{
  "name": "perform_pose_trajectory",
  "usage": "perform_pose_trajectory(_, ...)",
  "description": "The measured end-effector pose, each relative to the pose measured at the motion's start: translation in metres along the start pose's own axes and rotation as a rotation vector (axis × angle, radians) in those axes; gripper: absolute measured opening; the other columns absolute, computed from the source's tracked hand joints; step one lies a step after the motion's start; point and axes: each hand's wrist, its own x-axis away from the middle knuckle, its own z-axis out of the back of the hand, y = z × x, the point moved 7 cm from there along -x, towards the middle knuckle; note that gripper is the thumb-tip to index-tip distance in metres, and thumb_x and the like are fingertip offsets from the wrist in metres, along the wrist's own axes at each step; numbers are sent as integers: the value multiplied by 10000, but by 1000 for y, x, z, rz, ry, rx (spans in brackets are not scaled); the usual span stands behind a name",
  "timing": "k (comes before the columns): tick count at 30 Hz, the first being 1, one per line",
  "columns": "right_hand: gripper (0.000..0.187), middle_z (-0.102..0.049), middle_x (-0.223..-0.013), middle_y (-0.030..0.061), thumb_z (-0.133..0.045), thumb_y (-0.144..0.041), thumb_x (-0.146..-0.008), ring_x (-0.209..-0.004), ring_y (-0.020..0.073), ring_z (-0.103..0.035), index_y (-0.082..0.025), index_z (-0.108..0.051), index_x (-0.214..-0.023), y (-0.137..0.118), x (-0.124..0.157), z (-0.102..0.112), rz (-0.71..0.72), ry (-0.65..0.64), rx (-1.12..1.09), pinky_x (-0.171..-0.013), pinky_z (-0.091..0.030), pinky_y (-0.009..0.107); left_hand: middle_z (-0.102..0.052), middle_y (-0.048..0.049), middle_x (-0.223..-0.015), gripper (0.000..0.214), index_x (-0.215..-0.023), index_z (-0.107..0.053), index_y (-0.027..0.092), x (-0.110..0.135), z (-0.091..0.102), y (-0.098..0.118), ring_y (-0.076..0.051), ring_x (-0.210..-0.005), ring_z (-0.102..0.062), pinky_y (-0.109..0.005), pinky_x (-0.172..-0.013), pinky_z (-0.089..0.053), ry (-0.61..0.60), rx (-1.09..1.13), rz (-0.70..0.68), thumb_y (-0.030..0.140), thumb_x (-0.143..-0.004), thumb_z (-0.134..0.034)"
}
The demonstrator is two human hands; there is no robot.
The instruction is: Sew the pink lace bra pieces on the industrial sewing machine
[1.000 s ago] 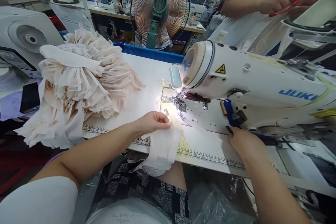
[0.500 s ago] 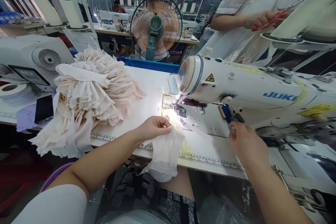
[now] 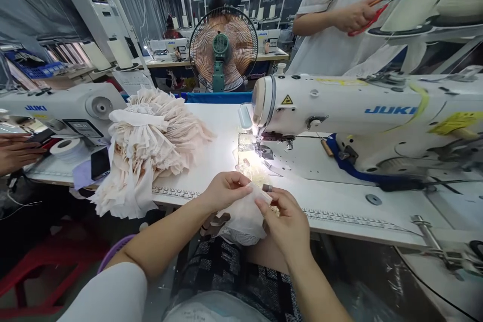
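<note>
A piece of sheer white fabric [image 3: 243, 216] with a lace edge hangs over my lap at the table's front edge. My left hand [image 3: 228, 192] pinches its upper edge between thumb and fingers. On the right, the thumb and fingers of my right hand [image 3: 285, 219] close on the same edge. A small grey metal tool [image 3: 267, 187] sticks out from the right fingers; most of it is hidden, so its kind is unclear. Just beyond both hands is the lit needle area of the white sewing machine [image 3: 339, 105].
A heap of ruffled cream fabric pieces [image 3: 151, 146] lies left on the white table [image 3: 204, 115], near a phone [image 3: 100, 163] and a tape roll [image 3: 68, 148]. A fan [image 3: 221, 48] stands behind. A co-worker's hand [image 3: 352, 16] holds red-handled scissors [image 3: 368, 22]; another person's hand [image 3: 18, 151] shows far left.
My right hand has come left from beside the blue strap under the machine arm to the fabric, with the grey tool in it. My left hand still holds the fabric. The view has shifted.
</note>
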Motion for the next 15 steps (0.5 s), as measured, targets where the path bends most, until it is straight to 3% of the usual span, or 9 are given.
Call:
perform_pose_trajectory(4, 268, -622, -904, 54, -620, -444, -763, -812, 189, -560, -193, -622, -669, 5, 4, -9, -166, -154, -288, -706, -441, 302, -558, -6, -642, 360, -647, -591, 105, 16, -2, 5, -94, -612, -494, -229, -595, -392, 34, -56, 78, 418, -600, -764)
perform_pose_trajectory(12, 267, -609, -741, 14, -611, -452, -788, -695, 156, -524, -197, -644, -858, 2, 16, -17, -299, -407, -584, -607, -423, 262, -573, -10, -665, 351, -684, -616, 118, 30, -7, 12, -109, -622, -504, -232, -574, -405, 33, -166, 173, 433, -609, -752)
perform_pose_trajectory(15, 257, -592, -741, 6, -620, -449, -785, -697, 146, -507, -197, -639, -830, -3, 16, -12, -307, -414, -594, -615, -410, 252, -575, -12, -676, 335, -692, -619, 123, 32, -12, 18, -113, -632, -511, -237, -582, -416, 17, -184, 151, 431, -634, -737)
